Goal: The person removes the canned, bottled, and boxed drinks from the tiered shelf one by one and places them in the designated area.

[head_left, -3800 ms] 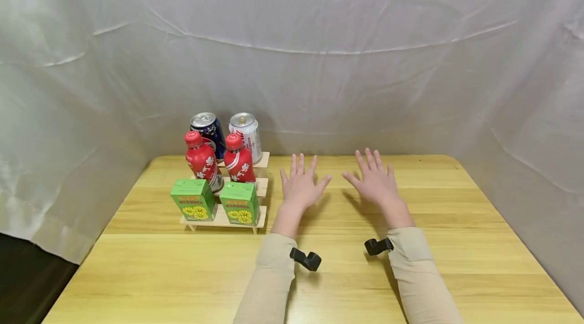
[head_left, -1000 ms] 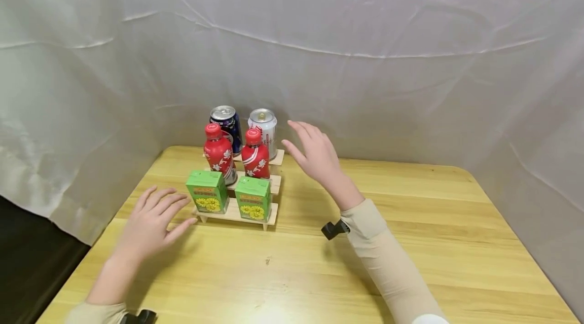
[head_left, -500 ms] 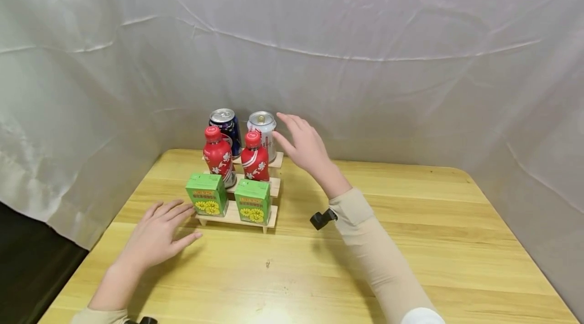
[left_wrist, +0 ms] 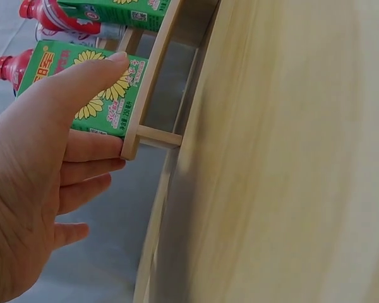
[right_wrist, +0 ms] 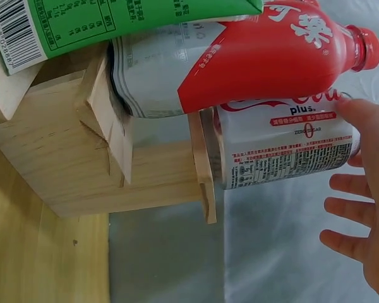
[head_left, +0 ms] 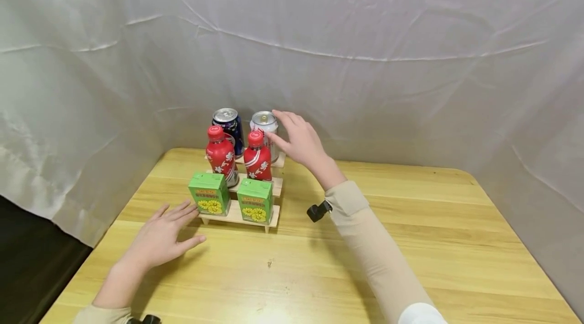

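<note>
White can (right_wrist: 290, 142) atop the wooden stand (head_left: 234, 212) — left green carton (head_left: 209, 196) on its lowest tier.
Right hand (head_left: 298, 137), fingers loosely spread, is beside the can — left hand (head_left: 158, 239), fingers relaxed and extended, is beside the carton.

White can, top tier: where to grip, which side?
Likely the upper body, from the right: the white can stands upright, a red bottle hides part of its front, the dark can is on its left, and the right hand is at its right side.
</note>
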The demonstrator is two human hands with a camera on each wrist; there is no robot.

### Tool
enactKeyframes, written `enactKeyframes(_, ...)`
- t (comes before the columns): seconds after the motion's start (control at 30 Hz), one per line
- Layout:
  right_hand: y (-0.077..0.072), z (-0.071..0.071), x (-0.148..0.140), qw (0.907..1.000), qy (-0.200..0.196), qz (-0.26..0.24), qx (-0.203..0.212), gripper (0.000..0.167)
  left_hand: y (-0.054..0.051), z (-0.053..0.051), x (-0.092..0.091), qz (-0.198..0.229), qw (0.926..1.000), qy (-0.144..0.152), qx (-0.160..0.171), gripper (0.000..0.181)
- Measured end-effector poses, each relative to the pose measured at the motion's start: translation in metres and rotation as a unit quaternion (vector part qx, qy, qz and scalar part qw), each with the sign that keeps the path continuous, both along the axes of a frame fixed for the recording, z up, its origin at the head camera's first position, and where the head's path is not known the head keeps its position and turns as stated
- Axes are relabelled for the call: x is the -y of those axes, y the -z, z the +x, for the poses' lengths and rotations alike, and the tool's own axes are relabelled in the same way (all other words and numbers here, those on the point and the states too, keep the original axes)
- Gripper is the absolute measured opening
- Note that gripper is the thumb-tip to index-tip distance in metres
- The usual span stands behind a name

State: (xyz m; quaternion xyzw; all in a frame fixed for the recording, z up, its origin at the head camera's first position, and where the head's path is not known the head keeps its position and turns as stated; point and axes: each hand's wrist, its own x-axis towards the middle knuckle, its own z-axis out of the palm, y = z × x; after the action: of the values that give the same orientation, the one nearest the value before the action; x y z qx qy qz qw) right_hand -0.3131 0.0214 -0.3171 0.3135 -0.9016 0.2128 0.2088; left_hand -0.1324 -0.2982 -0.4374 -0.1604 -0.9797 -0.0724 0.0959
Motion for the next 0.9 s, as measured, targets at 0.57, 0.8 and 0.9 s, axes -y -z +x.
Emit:
enactKeyframes(0.57, -0.005, -0.010, 0.017, 0.9964, -0.020, 0.014, 0.082, 0.072, -0.002, 0.002, -0.002, -0.001, 0.9998, -0.002, 0.019, 0.074)
enactKeyframes(0.8, 0.002, -0.012, 0.017, 0.9878, -0.037, -0.087, 0.124, 0.069, -0.002, 0.003, 0.000, -0.006, 0.9998, -0.002, 0.021, 0.074)
enactKeyframes(0.9, 0.004, -0.010, 0.017, 0.9840, -0.042, -0.120, 0.125, 0.067, -0.004, 0.004, 0.000, -0.007, 0.9997, -0.001, 0.022, 0.073)
